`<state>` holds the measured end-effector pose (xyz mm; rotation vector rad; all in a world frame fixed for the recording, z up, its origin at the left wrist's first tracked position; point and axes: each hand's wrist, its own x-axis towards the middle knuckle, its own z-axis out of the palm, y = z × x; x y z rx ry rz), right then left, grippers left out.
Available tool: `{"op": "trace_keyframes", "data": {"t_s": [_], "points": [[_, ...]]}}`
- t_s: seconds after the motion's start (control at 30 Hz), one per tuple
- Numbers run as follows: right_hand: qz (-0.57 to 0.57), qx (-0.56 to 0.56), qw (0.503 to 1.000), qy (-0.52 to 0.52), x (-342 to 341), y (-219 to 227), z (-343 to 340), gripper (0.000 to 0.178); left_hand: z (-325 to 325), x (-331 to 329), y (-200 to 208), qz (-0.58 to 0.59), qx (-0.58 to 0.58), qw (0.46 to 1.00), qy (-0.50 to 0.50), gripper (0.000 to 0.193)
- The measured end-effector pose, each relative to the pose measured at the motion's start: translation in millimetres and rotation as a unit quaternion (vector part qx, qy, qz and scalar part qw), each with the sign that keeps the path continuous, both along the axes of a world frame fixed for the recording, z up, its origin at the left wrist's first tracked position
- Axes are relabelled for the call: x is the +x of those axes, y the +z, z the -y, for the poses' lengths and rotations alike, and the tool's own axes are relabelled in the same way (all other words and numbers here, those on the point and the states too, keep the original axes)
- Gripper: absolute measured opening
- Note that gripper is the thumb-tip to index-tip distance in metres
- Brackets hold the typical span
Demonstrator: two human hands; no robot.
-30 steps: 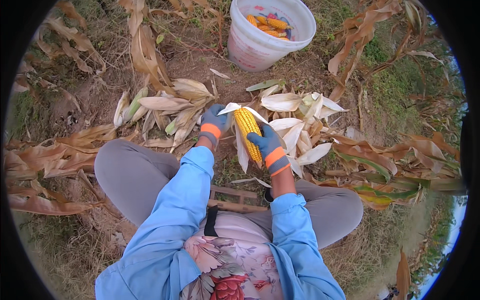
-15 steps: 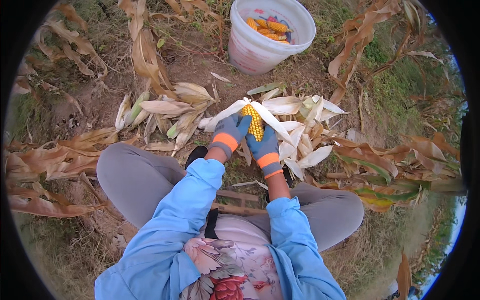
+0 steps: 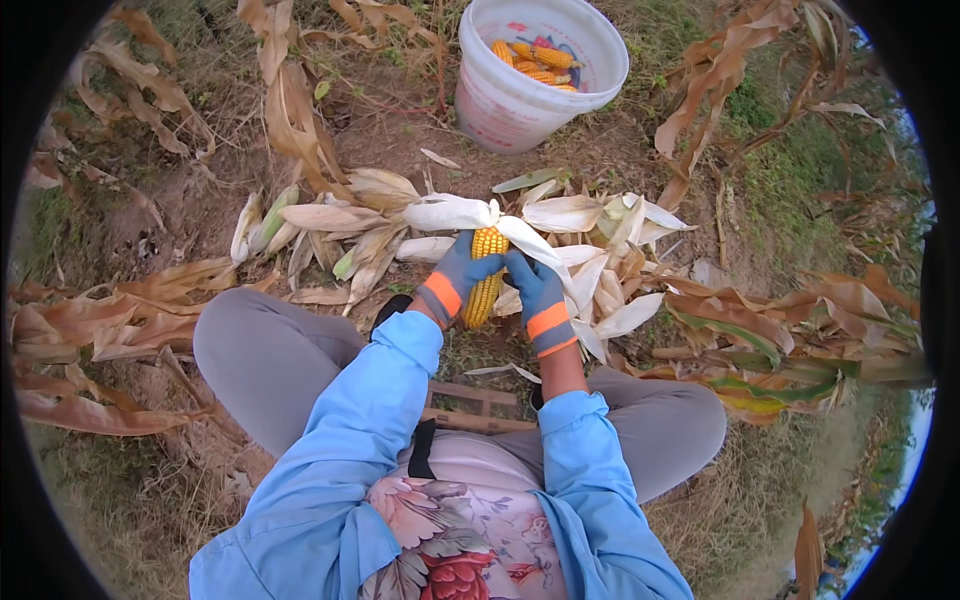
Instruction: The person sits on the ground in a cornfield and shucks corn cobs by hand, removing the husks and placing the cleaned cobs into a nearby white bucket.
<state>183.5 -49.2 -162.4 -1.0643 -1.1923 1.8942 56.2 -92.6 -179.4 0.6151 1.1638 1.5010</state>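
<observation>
A yellow ear of corn (image 3: pixel 485 290) stands between my two gloved hands, its pale husk peeled back at the far end and spread to both sides. My left hand (image 3: pixel 456 276), in a grey-blue glove with an orange cuff, is closed round its left side. Against the upper right side, my right hand (image 3: pixel 538 295) is closed with the thumb by the kernels; its fingertips are partly hidden. One husk flap (image 3: pixel 448 212) stretches left, and another husk flap (image 3: pixel 530 240) slants right, beside my right hand.
A white bucket (image 3: pixel 500 112) with several husked ears (image 3: pixel 545 57) stands beyond my hands. Stripped husks (image 3: pixel 610 280) are heaped to the right, and unpeeled ears (image 3: pixel 340 215) lie left. Dry corn stalks and leaves (image 3: pixel 150 310) border both sides. My bent knees flank the work.
The ear has shifted slightly left and nearer me, now showing more of its length. The left husk flap has swung outward, and my right hand has moved up toward the husk end.
</observation>
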Motion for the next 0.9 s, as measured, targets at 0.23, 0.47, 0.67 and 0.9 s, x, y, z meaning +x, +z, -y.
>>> {"op": "trace_keyframes", "data": {"t_s": [0.23,0.47,0.67,0.9], "points": [[0.067,0.039,0.997,-0.032,14,-18,-26,0.05,-2,23,5,-0.25,-0.052,0.953,-0.165,0.063],[0.034,0.003,0.994,-0.106,28,-14,-40,0.05,9,47,-24,-0.31,0.027,0.914,-0.26,0.074],[0.051,-0.02,0.974,-0.219,30,13,-45,0.042,10,66,1,-0.275,0.008,0.947,-0.165,0.078],[-0.024,-0.057,0.977,-0.204,37,31,-48,0.032,12,58,0,-0.224,-0.06,0.937,-0.263,0.044]]}}
